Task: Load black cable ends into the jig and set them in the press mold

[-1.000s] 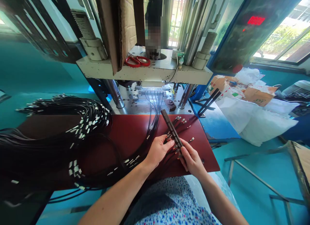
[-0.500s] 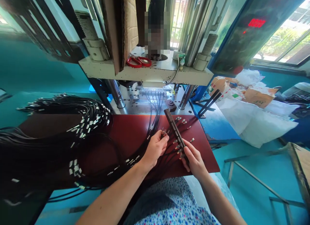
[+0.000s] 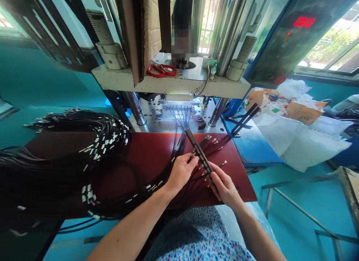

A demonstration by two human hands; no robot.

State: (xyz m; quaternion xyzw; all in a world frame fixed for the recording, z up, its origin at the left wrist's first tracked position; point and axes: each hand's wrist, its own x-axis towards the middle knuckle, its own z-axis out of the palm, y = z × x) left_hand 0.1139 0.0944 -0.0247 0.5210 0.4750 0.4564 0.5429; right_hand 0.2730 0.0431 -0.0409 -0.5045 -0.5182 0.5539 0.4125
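Observation:
A long dark fixture bar (image 3: 196, 148) lies slantwise over the red-brown work board (image 3: 151, 152). My right hand (image 3: 224, 186) grips the bar's near end. My left hand (image 3: 181, 173) pinches a black cable with a metal plug end (image 3: 193, 155) against the bar's left side. Several plug ends sit in the bar's slots (image 3: 204, 170). More loose plug ends (image 3: 211, 140) lie just right of the bar. Black cables run from under my hands toward the press.
A big bundle of black cables with metal plugs (image 3: 92, 148) covers the board's left. A press machine (image 3: 171, 85) stands behind, red scissors (image 3: 162, 70) on its plate. White bags (image 3: 294, 137) and cardboard boxes (image 3: 303, 111) lie right. Two black bars (image 3: 244, 118) rest on the blue table.
My left hand moved away from the bar to pick up a plug end, then came back to the bar's left side. The bar shifted slightly in my right hand.

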